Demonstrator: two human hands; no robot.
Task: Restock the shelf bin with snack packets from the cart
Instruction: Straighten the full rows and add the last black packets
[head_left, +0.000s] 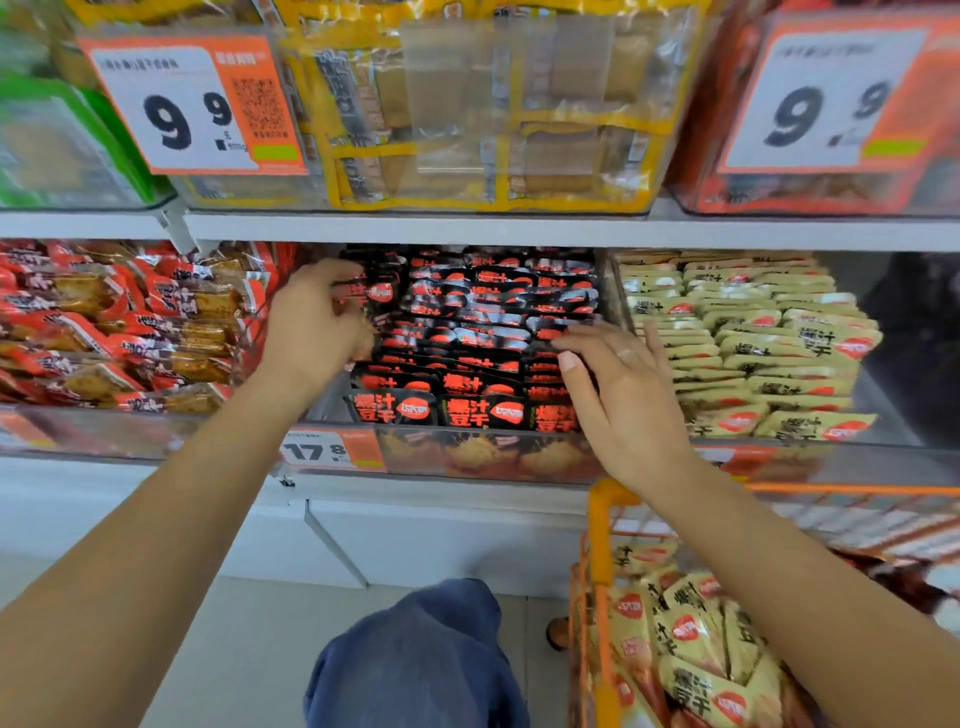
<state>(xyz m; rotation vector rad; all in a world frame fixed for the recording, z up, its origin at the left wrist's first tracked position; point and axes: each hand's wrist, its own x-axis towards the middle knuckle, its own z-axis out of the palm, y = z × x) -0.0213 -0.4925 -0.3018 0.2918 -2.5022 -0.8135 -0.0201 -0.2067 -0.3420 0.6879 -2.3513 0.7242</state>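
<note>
A person is standing at the shelf, both hands reaching into the middle shelf bin (332, 410), a clear bin packed with rows of black snack packets (467, 374). The left hand (311, 327) is sitting at the bin's left wall, its fingers curling around a black packet (371, 293) near the back rows and gripping it. The right hand (623, 395) is lying flat over the packets along the bin's right side, fingers straight and released, fingertips touching the packet tops. Just right of this bin, a neighbouring bin is holding beige snack packets (753, 353); to the left, another is holding red packets (104, 322). Below the right forearm, the orange cart (602, 519) is standing on the floor, carrying beige packets (691, 639) of the same kind.
</note>
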